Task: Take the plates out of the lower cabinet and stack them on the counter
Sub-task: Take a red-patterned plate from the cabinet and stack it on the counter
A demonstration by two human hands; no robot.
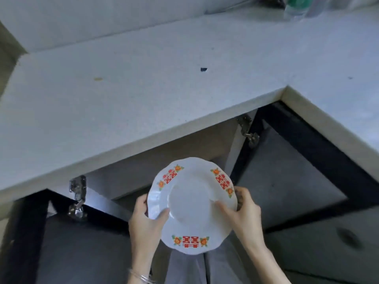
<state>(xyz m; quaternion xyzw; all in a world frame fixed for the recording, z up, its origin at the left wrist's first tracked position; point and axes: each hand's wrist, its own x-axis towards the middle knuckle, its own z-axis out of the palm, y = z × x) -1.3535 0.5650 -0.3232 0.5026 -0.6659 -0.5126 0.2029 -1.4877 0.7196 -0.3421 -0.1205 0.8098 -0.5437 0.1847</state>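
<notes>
A white plate with a wavy rim is held in the air by both hands, lower than the front edge of the counter and in front of the open lower cabinet. Three red printed signs, each with orange flowers and green leaves beside it, are seen on its rim; the middle is plain. The left hand grips the left edge, with the thumb laid on the upper face and the fingers curled behind. The right hand grips the right edge in the same way. A thin bracelet is worn on the left wrist. The grey speckled counter is L-shaped; a small dark chip and a yellowish stain are seen on it, and a blurred bottle at its far right corner. Two dark-framed doors stand open, the left door and the right door, each on a metal hinge. The cabinet's inside is in shadow, and its contents cannot be told.
</notes>
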